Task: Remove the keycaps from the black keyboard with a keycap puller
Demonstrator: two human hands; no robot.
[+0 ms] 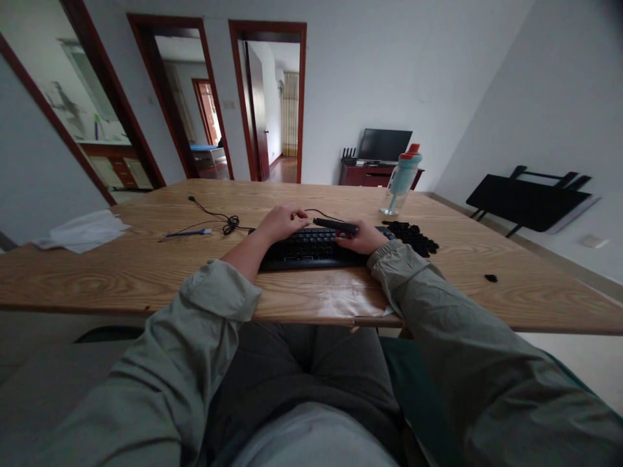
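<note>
A black keyboard [311,250] lies on the wooden table in front of me. My right hand [363,239] rests over its right part, closed around a dark rod-shaped tool [335,225]. The tool points left and has a small pale tip; its exact kind is unclear. My left hand [285,222] is over the keyboard's back left part, its fingers bent and slightly apart, near the tool's tip. I see nothing held in it. Just right of the keyboard is a heap of small black pieces [413,237], which look like keycaps.
A clear bottle [400,185] with a red lid stands behind the heap. To the left lie a coiled black cable [230,224], a blue brush-like stick [189,232] and white tissue [85,230]. A small black piece [491,278] lies at the right.
</note>
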